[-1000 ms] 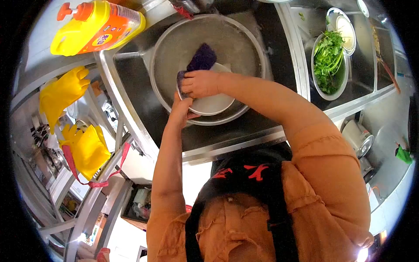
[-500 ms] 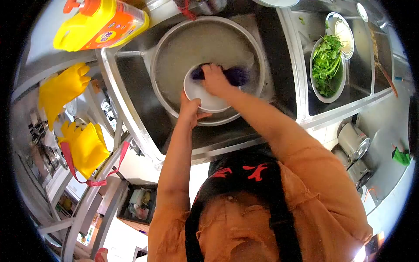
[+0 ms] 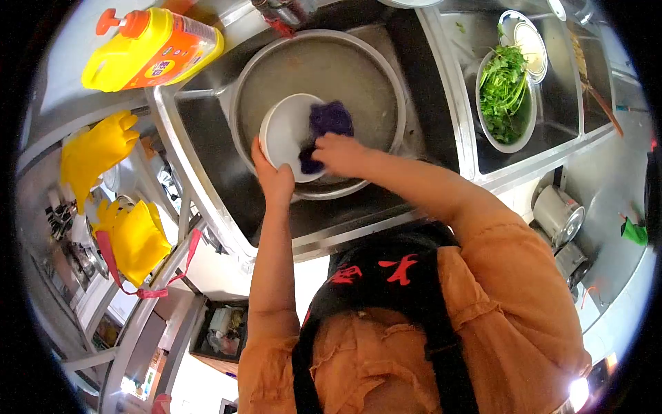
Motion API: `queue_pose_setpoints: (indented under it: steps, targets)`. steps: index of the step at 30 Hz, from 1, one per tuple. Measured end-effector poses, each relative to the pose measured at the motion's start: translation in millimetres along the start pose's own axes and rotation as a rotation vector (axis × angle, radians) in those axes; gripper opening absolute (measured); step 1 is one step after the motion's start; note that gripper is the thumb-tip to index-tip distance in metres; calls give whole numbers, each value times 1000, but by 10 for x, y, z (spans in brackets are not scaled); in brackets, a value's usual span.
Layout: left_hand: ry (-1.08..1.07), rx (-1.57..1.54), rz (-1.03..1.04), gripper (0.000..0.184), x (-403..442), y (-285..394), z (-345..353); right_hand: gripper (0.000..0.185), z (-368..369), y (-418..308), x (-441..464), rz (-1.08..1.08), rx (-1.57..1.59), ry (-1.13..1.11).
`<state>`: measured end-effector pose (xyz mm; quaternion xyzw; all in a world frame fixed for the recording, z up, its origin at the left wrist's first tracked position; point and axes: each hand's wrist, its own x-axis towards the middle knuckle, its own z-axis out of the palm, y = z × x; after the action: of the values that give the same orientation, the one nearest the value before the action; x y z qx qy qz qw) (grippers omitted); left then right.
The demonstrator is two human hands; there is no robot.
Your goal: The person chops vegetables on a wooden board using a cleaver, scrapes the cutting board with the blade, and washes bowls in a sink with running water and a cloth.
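Observation:
A white bowl (image 3: 284,131) is tilted over a large round metal basin (image 3: 398,90) of cloudy water that sits in the sink. My left hand (image 3: 274,178) grips the bowl's near left rim, with the thumb on the inside. A dark purple cloth (image 3: 332,119) lies across the bowl's right side, and my right hand (image 3: 338,153) is closed on its lower part, pressing it against the bowl. Some of my right fingers are hidden by the hand itself.
A yellow pump bottle (image 3: 155,52) stands at the sink's back left corner. Yellow rubber gloves (image 3: 134,238) hang on a rack at left. In the right sink, a bowl of leafy greens (image 3: 507,90) stands beside stacked white dishes (image 3: 531,52). Metal pots (image 3: 557,215) sit lower right.
The bowl has shifted left and tipped more on its side. My right hand has moved down the bowl's right part with the cloth, and my left hand has moved left along with the bowl.

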<state>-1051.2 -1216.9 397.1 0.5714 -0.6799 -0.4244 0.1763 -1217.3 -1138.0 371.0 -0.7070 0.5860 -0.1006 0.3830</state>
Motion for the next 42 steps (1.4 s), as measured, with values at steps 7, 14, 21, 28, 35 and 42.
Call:
queue_pose_setpoints:
  steps: [7,14,21,28,35,42]
  targets:
    - [151,193,85,68,47,70,-267,24,128,535,3,203,-334,70]
    - [-15,-664,-679,52,1,221,-61,29,-9,271,-33,483,600,622]
    - [-266,-1471,-890,28,-262,23,504,36,-184,-661,-285,-28,319,857]
    - [-495,-973,-1022,31,-381,-46,356,32,-823,-180,195,-17,279,781]
    - [-874,-1118,-1081,25,-427,-5,171,43,-1247,262,80,372,1452,132]
    - [-528,-1257,-1025,16,-369,596,514,41,-407,86,-54,596,2123,539]
